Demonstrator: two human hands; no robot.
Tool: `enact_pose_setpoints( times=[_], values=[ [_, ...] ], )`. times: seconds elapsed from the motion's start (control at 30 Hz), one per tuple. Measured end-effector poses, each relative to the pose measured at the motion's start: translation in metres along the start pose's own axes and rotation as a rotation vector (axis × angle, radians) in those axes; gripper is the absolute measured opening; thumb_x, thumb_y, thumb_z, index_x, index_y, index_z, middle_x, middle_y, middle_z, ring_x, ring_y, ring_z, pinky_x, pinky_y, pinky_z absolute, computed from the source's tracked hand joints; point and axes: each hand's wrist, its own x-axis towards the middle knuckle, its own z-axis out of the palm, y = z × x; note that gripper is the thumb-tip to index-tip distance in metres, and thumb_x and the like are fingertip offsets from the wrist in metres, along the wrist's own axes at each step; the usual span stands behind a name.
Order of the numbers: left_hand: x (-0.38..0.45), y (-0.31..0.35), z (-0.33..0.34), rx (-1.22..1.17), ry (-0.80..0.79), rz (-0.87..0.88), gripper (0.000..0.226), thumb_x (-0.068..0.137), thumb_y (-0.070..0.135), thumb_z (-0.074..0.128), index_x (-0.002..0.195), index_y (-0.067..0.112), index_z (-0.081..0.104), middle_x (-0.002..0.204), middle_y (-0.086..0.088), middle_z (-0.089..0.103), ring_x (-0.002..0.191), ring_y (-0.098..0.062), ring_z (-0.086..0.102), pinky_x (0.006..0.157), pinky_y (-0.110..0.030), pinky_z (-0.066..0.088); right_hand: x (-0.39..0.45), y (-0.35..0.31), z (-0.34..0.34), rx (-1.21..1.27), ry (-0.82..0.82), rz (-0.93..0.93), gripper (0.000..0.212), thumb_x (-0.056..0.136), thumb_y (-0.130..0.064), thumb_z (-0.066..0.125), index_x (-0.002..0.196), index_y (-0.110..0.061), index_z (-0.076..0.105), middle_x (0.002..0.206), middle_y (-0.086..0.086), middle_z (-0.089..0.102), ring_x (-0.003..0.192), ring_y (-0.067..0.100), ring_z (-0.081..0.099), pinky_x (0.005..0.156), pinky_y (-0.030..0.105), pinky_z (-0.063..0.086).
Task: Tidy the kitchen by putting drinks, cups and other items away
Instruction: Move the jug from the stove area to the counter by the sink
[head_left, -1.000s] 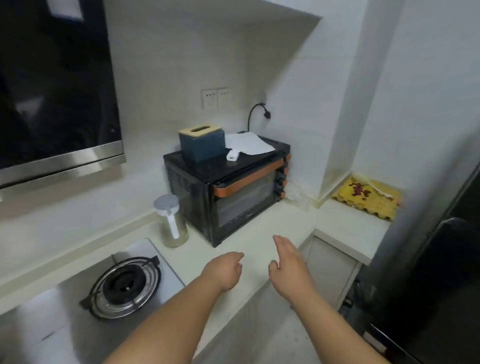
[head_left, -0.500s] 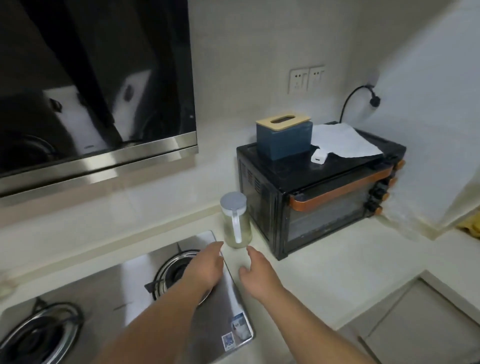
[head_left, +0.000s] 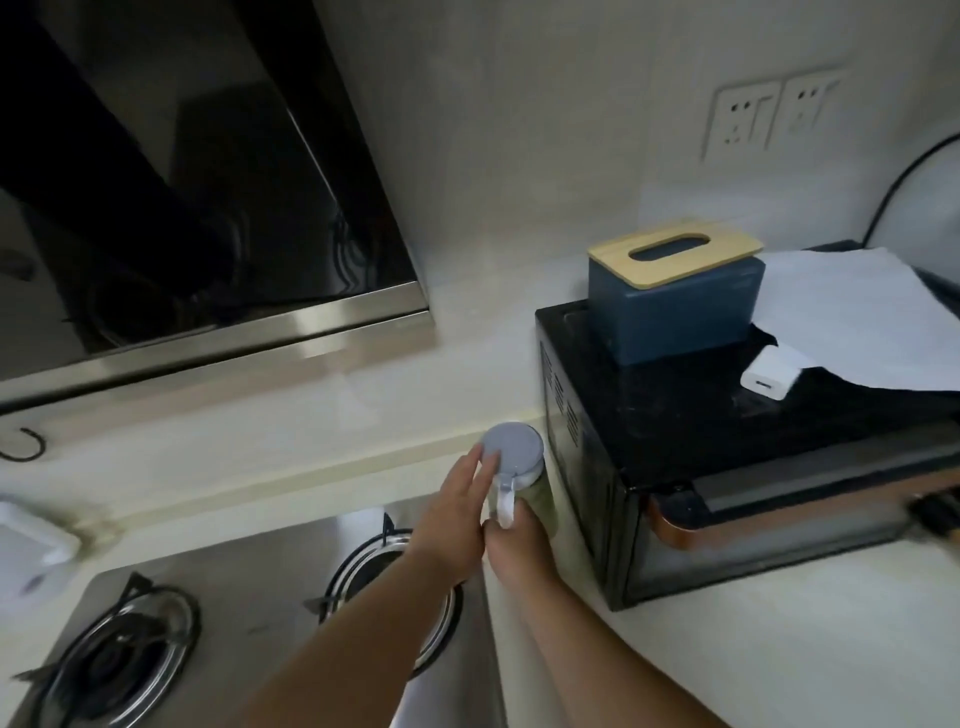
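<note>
Two hands meet at a glass jar (head_left: 540, 493) with round grey lid, at the countertop's (head_left: 779, 649) back edge beside a black oven (head_left: 727, 467): left hand (head_left: 457, 519) straight-fingered against it, right hand's (head_left: 519, 545) grip unclear. No legible writing.

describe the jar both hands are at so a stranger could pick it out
Start at the black toaster oven on the pale counter. Between its left side and the gas hob stands a small clear jar. Its round grey lid and white spoon-like handle mark it.

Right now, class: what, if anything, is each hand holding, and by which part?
The left hand touches the jar's grey lid with straight fingers; the right hand grips the jar low on its body.
</note>
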Motion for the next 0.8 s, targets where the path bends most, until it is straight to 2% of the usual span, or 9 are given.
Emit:
enact_pose_setpoints(
  times=[0.07,0.13,0.23,0.37,0.47,0.57,0.63,0.7,0.8],
  values=[
    [0.005,0.002,-0.003,0.035,0.02,0.025,0.1,0.086,-0.003,0.055,0.159,0.04,0.002,0.166,0.018,-0.012,0.153,-0.005,-0.002,0.117,-0.022,0.026,0.005,-0.006,0.001,0.09,0.037,0.004,0.029,0.095,-0.007,0.053,0.108,-0.033,0.047,0.094,-0.009,0.055,0.08,0.006,0.053,0.059,0.009,0.038],
    [0.012,-0.003,-0.006,0.071,0.009,0.04,0.101,0.084,-0.007,0.051,0.159,0.041,0.002,0.166,0.02,-0.01,0.154,-0.006,-0.005,0.119,-0.026,0.028,0.007,-0.009,0.002,0.175,0.051,0.018,0.029,0.094,-0.007,0.054,0.105,-0.033,0.046,0.088,-0.01,0.055,0.078,0.008,0.054,0.066,0.018,0.038],
    [0.018,-0.007,-0.012,0.093,-0.015,0.057,0.106,0.079,-0.014,0.044,0.158,0.043,0.004,0.166,0.02,-0.005,0.154,-0.005,-0.004,0.118,-0.033,0.032,0.009,-0.012,0.004,0.279,0.079,0.044,0.024,0.095,-0.014,0.054,0.113,-0.029,0.05,0.103,-0.005,0.06,0.084,0.012,0.054,0.076,0.027,0.04],
    [0.012,-0.008,-0.026,0.078,0.013,0.058,0.105,0.076,-0.018,0.039,0.159,0.039,0.008,0.167,0.018,-0.001,0.154,-0.005,-0.002,0.118,-0.031,0.031,0.003,-0.018,0.002,0.314,0.069,-0.001,0.032,0.093,-0.017,0.052,0.123,-0.026,0.061,0.109,-0.008,0.068,0.093,0.011,0.063,0.077,0.027,0.047],
    [0.0,-0.012,-0.039,0.059,0.05,0.087,0.104,0.074,-0.019,0.037,0.159,0.035,0.014,0.167,0.015,0.003,0.154,-0.006,0.002,0.12,-0.027,0.027,-0.008,-0.024,0.002,0.309,0.039,-0.049,0.027,0.09,-0.019,0.051,0.112,-0.023,0.066,0.096,-0.008,0.07,0.087,0.015,0.064,0.072,0.027,0.047],
    [-0.026,-0.029,-0.062,0.055,0.12,0.065,0.106,0.074,-0.021,0.038,0.159,0.038,0.014,0.167,0.016,0.003,0.154,-0.004,0.002,0.122,-0.025,0.022,-0.033,-0.049,0.014,0.283,0.009,-0.154,0.033,0.084,-0.02,0.047,0.11,-0.023,0.067,0.095,-0.009,0.069,0.086,0.014,0.062,0.075,0.029,0.048],
    [-0.053,-0.044,-0.081,0.052,0.171,0.038,0.106,0.075,-0.021,0.039,0.158,0.04,0.015,0.167,0.017,0.003,0.153,-0.004,0.003,0.122,-0.024,0.021,-0.055,-0.067,0.031,0.268,-0.039,-0.204,0.028,0.087,-0.014,0.047,0.103,-0.025,0.066,0.094,-0.003,0.072,0.086,0.017,0.066,0.078,0.035,0.052],
    [-0.092,-0.065,-0.107,0.038,0.236,0.0,0.103,0.077,-0.021,0.039,0.158,0.038,0.017,0.166,0.016,0.005,0.153,-0.004,0.005,0.122,-0.023,0.018,-0.087,-0.087,0.059,0.266,-0.092,-0.245,0.023,0.092,-0.013,0.048,0.096,-0.028,0.065,0.088,0.0,0.071,0.082,0.018,0.066,0.073,0.034,0.052],
    [-0.157,-0.101,-0.145,0.033,0.309,-0.047,0.099,0.077,-0.022,0.036,0.158,0.032,0.022,0.167,0.011,0.009,0.153,-0.006,0.007,0.121,-0.019,0.011,-0.136,-0.114,0.111,0.283,-0.174,-0.304,0.015,0.097,-0.035,0.053,0.097,-0.028,0.067,0.086,0.0,0.071,0.08,0.012,0.065,0.071,0.03,0.05]
  ],
)
